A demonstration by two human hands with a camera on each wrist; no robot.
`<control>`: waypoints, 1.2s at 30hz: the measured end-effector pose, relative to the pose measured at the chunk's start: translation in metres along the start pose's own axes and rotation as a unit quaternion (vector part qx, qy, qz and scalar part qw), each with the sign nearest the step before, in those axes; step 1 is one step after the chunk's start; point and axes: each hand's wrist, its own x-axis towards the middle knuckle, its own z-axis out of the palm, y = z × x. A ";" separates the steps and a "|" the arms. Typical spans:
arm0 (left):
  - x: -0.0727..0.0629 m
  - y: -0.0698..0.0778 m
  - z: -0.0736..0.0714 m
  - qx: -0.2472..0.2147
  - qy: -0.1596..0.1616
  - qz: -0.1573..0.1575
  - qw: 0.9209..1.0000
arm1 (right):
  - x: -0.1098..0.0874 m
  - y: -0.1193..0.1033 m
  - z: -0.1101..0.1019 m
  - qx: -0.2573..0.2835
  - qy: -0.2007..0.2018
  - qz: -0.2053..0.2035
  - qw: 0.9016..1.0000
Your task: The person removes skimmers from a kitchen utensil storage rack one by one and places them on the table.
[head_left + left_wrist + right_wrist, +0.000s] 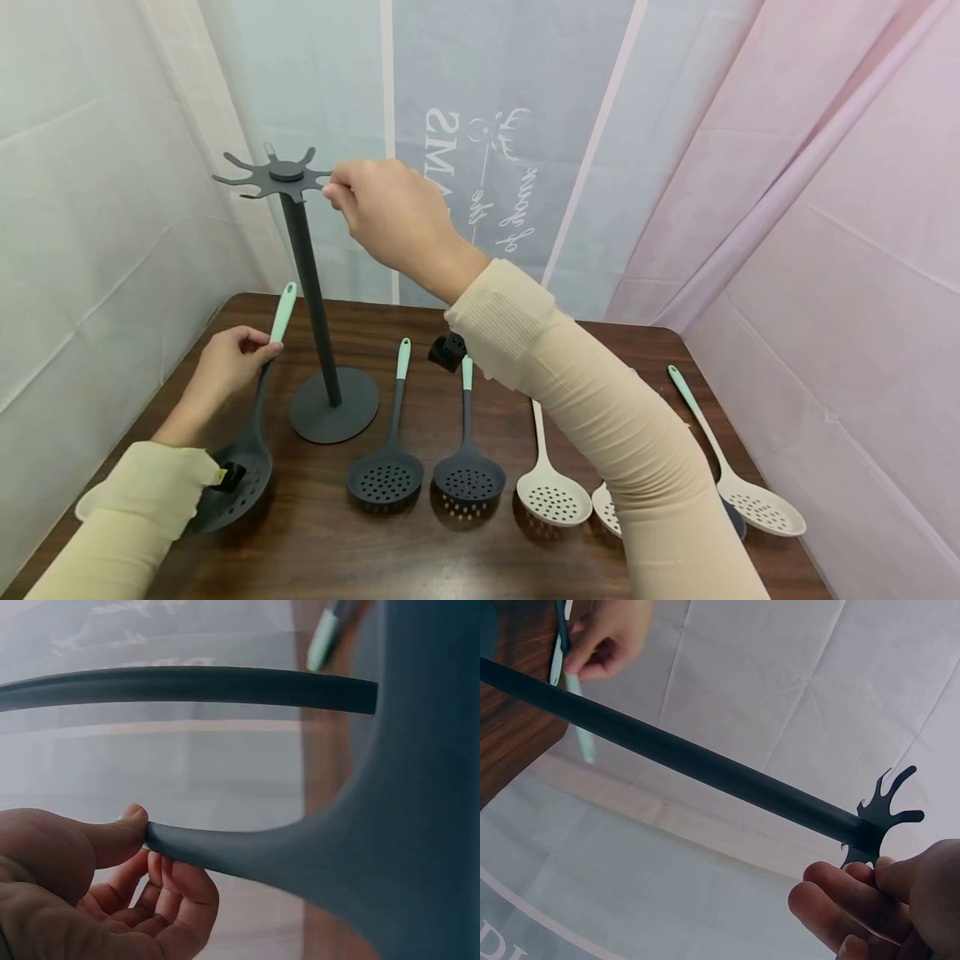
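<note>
My left hand (228, 358) pinches a dark grey skimmer (255, 467) just where its mint-green handle meets the neck. The handle points up and the holed bowl hangs low at the left, partly behind my wrist. In the left wrist view, thumb and fingers grip the skimmer's neck (225, 844). My right hand (397, 217) is raised at the top of a dark utensil stand (315, 308), pinching one hook of its crown between thumb and index finger. The crown (889, 817) has several curved hooks, none with a utensil on it. The stand's round base (352, 417) rests on the table.
Two dark grey skimmers (386, 479) lie right of the stand. Farther right are white skimmers (555, 496), some covered by my right sleeve (630, 442). A white skimmer with mint handle (765, 504) lies at the wooden table's (420, 558) right end. Curtains surround it.
</note>
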 end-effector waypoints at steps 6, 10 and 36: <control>0.001 -0.014 0.013 0.028 -0.047 -0.042 0.998 | -0.001 0.001 -0.001 0.005 -0.001 0.007 1.000; 0.002 -0.021 0.020 0.047 -0.073 -0.055 0.995 | -0.001 0.001 -0.001 0.004 -0.003 0.010 1.000; 0.013 -0.057 0.035 0.038 -0.119 -0.173 0.977 | -0.001 -0.003 -0.003 -0.003 -0.011 0.008 1.000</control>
